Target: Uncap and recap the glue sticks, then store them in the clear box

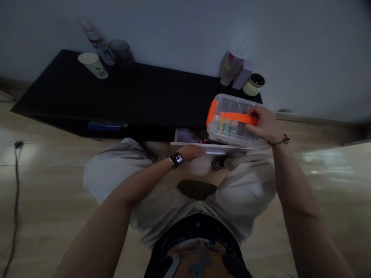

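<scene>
My right hand is closed round the orange handle of a clear plastic storage box with an orange latch. Several small pale and greenish items show through its wall, too blurred to name. The box is tilted above the right part of an open drawer, hiding some of its inside. My left hand, with a watch on the wrist, is at the drawer's front panel, fingers together and curled against it. Purple and dark things lie in the drawer, unclear in the dim light.
On the black cabinet stand a paper cup, a spray can, a dark cup, a patterned tumbler and a jar with a black lid. A blue object lies in the cabinet's open shelf. A black cable runs along the floor.
</scene>
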Tool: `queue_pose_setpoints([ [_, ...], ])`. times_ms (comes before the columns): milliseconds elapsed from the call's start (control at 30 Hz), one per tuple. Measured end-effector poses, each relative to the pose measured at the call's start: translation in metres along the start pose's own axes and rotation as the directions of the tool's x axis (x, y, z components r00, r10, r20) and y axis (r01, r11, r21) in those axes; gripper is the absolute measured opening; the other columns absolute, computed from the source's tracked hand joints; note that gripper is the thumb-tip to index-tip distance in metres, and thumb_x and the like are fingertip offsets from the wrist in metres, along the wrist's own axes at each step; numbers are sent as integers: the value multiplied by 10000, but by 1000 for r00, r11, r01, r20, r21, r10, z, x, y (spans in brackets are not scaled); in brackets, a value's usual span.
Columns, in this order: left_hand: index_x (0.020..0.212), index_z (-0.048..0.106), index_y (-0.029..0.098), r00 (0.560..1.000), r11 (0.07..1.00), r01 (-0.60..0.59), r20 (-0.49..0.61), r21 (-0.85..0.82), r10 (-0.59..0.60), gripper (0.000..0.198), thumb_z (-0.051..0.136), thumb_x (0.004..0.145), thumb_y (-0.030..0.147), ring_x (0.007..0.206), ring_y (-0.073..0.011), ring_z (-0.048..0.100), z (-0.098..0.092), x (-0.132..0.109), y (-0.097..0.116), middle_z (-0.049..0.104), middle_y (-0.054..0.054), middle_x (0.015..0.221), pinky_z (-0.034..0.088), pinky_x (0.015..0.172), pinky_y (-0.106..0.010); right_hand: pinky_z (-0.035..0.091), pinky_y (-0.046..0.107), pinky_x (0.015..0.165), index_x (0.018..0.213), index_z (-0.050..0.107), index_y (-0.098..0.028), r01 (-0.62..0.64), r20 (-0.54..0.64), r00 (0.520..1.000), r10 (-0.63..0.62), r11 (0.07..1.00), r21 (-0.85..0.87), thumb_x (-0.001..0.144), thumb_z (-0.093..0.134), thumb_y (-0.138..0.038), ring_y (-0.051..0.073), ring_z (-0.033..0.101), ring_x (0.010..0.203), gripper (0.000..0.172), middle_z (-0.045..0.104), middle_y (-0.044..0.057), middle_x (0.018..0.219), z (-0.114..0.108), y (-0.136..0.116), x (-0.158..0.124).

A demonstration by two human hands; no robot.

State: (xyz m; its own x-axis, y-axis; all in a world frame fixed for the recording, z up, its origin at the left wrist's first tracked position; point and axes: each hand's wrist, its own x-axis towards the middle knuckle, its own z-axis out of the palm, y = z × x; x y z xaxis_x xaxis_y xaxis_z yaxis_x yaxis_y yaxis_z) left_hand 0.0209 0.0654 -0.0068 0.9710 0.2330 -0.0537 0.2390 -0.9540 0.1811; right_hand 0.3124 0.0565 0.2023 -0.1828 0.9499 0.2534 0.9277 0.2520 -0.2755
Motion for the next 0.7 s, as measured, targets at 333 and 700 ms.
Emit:
queue_pose_setpoints([
  [333, 1204, 635, 134, 966, 965, 258, 19, -49, -257, 406, 582, 813, 39, 1193, -257, 587, -21, 23, -29, 631, -159, 1289, 474, 981, -373, 456, 380, 699, 917, 632, -182, -84, -52, 995, 86, 996, 36, 728, 650, -433, 241, 571, 754, 315, 669, 82, 855, 5, 3, 17],
  [700, 1337, 601, 242, 964, 782, -58, -239, -620, -118, 393, 511, 977, 368, 1135, -260, 642, -145, -38, 30, 695, -106, 1211, 525, 941, -393, 456, 392, 784, 1027, 652, -181, -90, -122, 989, 87, 996, -19, 791, 621, -424, 302, 613, 919, 341, 697, 117, 964, 57, 3, 88],
])
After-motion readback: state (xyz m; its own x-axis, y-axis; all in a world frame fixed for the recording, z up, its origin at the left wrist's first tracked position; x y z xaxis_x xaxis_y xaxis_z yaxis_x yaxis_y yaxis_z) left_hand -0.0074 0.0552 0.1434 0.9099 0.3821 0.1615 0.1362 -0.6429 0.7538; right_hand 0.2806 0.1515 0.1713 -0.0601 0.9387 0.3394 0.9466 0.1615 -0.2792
